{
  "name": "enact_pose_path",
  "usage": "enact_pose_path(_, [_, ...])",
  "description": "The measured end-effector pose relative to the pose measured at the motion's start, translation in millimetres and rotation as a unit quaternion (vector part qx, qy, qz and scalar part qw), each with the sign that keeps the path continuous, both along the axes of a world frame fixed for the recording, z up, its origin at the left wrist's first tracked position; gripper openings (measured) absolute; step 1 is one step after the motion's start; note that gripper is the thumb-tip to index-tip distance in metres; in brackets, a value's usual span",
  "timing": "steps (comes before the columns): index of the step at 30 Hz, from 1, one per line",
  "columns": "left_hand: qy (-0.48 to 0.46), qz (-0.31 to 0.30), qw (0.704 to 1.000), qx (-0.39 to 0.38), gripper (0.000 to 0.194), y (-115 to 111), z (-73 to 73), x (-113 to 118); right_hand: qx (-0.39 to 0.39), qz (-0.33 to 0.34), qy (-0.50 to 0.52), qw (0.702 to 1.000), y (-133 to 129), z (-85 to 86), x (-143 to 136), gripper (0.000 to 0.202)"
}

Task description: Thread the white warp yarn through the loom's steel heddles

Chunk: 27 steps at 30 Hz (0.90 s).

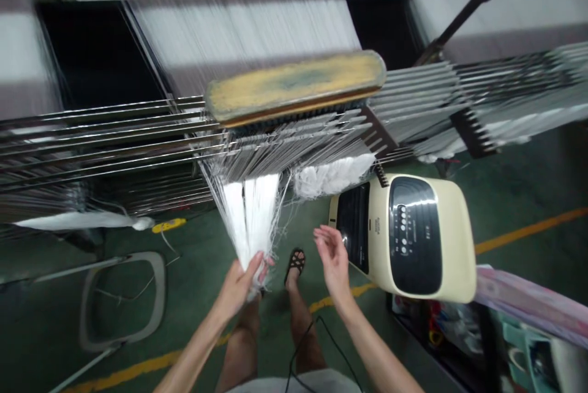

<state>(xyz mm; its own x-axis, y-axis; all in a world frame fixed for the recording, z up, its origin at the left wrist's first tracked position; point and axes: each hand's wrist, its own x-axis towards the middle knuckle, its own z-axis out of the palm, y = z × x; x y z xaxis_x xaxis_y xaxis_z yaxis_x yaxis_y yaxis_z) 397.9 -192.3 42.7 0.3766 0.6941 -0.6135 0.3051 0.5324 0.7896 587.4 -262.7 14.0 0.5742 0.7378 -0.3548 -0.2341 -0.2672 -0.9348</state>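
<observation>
My left hand (243,280) grips the gathered lower end of a bundle of white threads (257,209), which fans upward to a row of thin metal bars. To its right, my right hand (334,255) is raised with its fingers a little bent and apart, holding nothing. A long brush (294,87) with a worn yellow back lies bristles down across the threads and bars. Beside the held bundle hangs another clump of white threads (334,177). A dark toothed metal piece (377,134) stands at the brush's right end.
A cream appliance (452,240) with a dark panel stands to the right, above a bin of items (454,332). A grey looped frame (160,295) is low on the left. A yellow cutter (169,225) hangs near the bars (92,114). Wide white thread sheets stretch behind.
</observation>
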Motion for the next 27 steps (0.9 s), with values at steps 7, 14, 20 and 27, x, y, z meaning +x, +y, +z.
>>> enact_pose_path(7, [-0.044,-0.056,0.985,-0.157,0.049,-33.3,34.5,8.7,-0.006,0.238,0.374,0.896,105.4,58.5,-47.0,0.044])
enact_pose_path(14, [-0.241,-0.072,0.958,-0.135,0.067,54.8,2.4,-18.7,0.036,0.254,0.334,0.907,64.4,37.8,-43.1,0.047])
enact_pose_path(20, [-0.228,-0.005,0.968,-0.103,0.056,109.8,11.4,60.7,0.007,0.306,0.354,0.884,50.1,26.1,-64.2,0.054])
enact_pose_path(27, [0.008,0.076,0.996,0.046,0.053,110.9,30.0,4.0,-0.041,0.355,0.364,0.86,31.0,27.8,-95.5,0.051])
